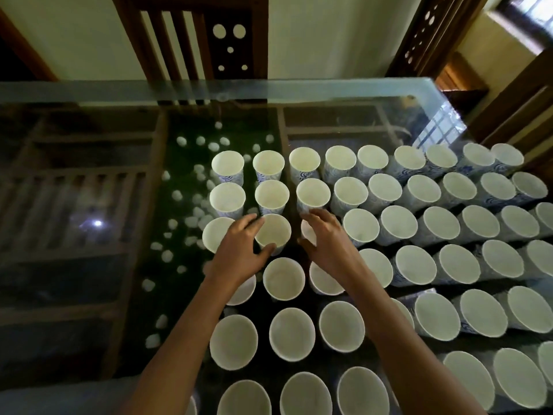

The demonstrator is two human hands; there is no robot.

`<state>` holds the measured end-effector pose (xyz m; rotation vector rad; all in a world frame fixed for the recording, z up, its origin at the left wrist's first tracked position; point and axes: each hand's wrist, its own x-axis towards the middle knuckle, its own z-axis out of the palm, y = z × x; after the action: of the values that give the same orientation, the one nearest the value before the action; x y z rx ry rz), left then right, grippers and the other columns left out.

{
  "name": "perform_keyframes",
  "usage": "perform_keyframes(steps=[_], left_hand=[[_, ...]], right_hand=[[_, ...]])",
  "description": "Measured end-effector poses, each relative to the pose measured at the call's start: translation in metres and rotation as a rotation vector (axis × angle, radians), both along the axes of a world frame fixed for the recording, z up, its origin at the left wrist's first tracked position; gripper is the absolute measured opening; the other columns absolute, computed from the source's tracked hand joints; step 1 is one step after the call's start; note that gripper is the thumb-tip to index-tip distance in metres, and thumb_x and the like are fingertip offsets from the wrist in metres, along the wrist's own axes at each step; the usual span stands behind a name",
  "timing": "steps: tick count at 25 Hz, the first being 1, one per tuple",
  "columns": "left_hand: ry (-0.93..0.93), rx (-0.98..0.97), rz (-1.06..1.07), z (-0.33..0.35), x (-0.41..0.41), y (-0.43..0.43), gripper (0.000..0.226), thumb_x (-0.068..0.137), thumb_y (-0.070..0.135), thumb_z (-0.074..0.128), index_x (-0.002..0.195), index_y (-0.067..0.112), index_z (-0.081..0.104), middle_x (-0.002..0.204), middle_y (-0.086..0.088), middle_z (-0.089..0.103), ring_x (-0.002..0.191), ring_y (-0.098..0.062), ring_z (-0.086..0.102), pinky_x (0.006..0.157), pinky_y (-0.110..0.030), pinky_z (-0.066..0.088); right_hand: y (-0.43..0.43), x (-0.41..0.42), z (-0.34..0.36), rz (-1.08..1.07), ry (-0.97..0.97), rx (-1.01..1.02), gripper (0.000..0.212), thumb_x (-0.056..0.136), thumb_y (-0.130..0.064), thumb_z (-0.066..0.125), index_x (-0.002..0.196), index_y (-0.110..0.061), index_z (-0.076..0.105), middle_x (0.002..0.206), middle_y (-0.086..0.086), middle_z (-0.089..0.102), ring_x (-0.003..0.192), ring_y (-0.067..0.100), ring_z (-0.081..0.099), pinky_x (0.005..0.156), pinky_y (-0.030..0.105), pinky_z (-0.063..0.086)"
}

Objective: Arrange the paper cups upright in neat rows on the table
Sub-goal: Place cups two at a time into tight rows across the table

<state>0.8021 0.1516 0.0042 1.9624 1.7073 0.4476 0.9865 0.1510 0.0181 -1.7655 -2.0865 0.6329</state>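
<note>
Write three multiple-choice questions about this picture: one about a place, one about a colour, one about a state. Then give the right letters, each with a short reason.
1. The paper cups stand on: A a chair seat; B a glass table; C the floor.
2. The print on the cups' walls is: A red; B green; C blue.
3. The left hand: A grips a cup by its rim; B lies flat on the table; C holds a lid.
B: a wooden frame shows through the clear top.
C: blue swirls on white walls.
A: thumb and fingers curl round one rim.
</note>
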Motion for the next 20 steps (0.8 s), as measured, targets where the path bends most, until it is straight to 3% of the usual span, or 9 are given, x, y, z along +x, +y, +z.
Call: perform_keyframes(steps=[5,13,20], left_hand=[[0.037,0.003,-0.019,0.001,0.015,0.014,0.071,0.079,0.045,0.066,0.139,0.018,0.039,0.147,-0.003,0.036,0.134,-0.021,0.035,0.109,-0.034,0.029],[0.044,-0.027,-0.039,0.0,0.019,0.015,0.07,0.079,0.042,0.067,0.139,0.017,0.039,0.146,-0.003,0.037,0.132,-0.021,0.036,0.105,-0.032,0.032],[0.018,0.014,-0.035,0.002,0.016,0.013,0.067,0.08,0.039,0.067,0.138,0.015,0.041,0.145,-0.003,0.038,0.132,-0.021,0.037,0.105,-0.031,0.031]], right_hand=[[0.013,0.018,0.002,0.0,-0.061,-0.047,0.062,0.079,-0.02,0.072,0.134,-0.009,0.045,0.144,0.013,0.039,0.131,0.03,0.036,0.105,0.037,0.034],[0.018,0.022,0.002,0.024,-0.078,-0.058,0.054,0.075,-0.017,0.075,0.124,-0.004,0.055,0.129,0.015,0.052,0.115,0.034,0.049,0.094,0.035,0.039],[0.015,0.018,0.007,0.018,-0.03,-0.028,0.061,0.077,-0.02,0.074,0.131,-0.006,0.049,0.135,0.013,0.048,0.121,0.031,0.045,0.098,0.034,0.037]])
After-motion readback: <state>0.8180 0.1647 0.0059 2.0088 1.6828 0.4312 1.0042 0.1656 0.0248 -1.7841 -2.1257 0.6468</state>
